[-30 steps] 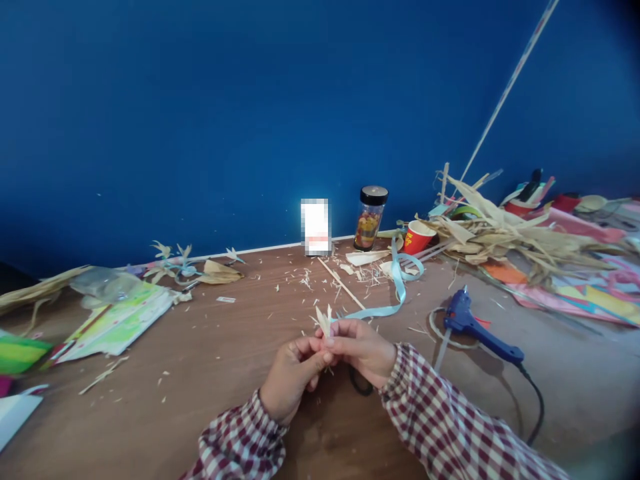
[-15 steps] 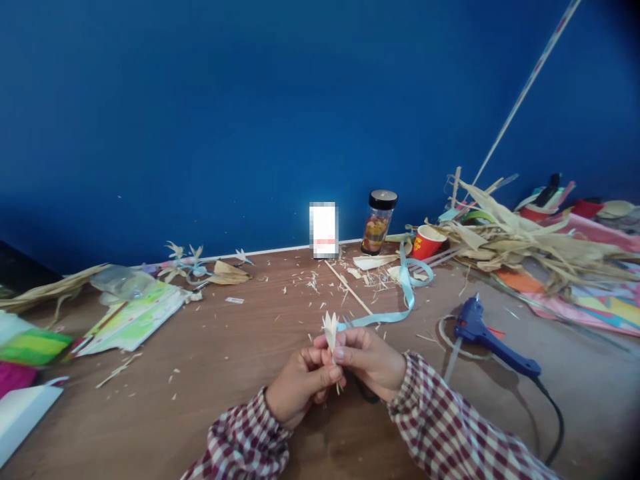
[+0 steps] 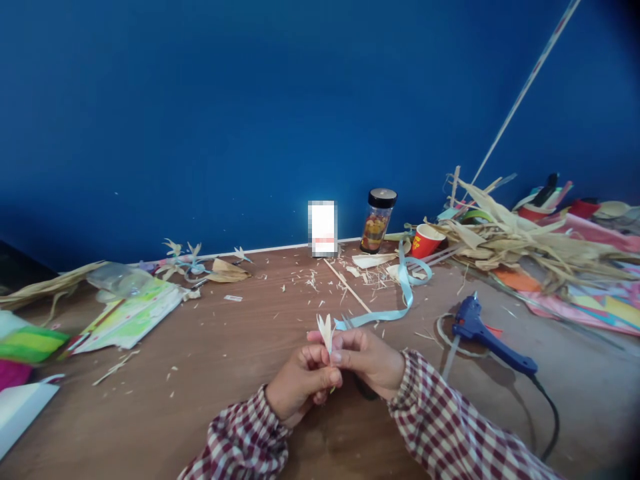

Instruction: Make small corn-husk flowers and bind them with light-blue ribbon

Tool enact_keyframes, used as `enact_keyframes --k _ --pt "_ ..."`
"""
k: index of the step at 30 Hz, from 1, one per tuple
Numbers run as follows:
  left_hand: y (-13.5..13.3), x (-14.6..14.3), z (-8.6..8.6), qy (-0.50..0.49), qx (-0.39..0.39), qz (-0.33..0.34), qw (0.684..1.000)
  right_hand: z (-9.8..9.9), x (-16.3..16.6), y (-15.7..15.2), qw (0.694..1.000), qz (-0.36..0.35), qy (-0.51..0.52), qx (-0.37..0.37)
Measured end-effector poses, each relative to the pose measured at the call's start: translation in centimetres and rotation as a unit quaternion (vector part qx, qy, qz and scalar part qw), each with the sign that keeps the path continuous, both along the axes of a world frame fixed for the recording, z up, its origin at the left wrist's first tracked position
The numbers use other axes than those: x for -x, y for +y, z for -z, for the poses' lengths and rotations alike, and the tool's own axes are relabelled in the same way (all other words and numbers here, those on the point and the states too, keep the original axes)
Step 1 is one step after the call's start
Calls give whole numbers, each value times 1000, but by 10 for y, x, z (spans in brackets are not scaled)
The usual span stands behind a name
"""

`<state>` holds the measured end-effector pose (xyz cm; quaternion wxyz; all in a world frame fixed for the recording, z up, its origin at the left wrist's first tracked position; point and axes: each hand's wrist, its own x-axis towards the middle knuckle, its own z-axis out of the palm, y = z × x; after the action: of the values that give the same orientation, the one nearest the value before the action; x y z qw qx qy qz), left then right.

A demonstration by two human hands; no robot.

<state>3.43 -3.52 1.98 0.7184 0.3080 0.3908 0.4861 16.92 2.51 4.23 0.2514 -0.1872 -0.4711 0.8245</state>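
Observation:
Between my two hands stands a small corn husk flower (image 3: 327, 331), its pale pointed petals spread upward. My left hand (image 3: 306, 379) is closed in a pinch on its lower stem. The thumb and fingers of my right hand (image 3: 367, 357) grip the flower just below the petals. A light blue ribbon (image 3: 385, 316) runs from beside my right fingers to a loop farther back on the table. Dark handles, partly hidden, lie under my right hand. To the right rests a blue glue gun (image 3: 493, 337) with a glue stick in it.
On the brown table (image 3: 225, 373) lie husk scraps and a thin stick (image 3: 347, 287). A lidded jar (image 3: 379, 223) and a red paper cup (image 3: 426, 241) stand at the back, beside a heap of dried husks (image 3: 530, 243). Finished husk flowers (image 3: 187, 260) and a plastic bottle (image 3: 123, 279) lie left.
The flower has turned and tilted slightly left between my fingers. Both hands keep their pinch in nearly the same place.

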Motion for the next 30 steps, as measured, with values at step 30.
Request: enact_keyframes --k 30 --pt "3 -3 -3 179 -49 -172 967 8 12 -1 987 157 -30 -30"
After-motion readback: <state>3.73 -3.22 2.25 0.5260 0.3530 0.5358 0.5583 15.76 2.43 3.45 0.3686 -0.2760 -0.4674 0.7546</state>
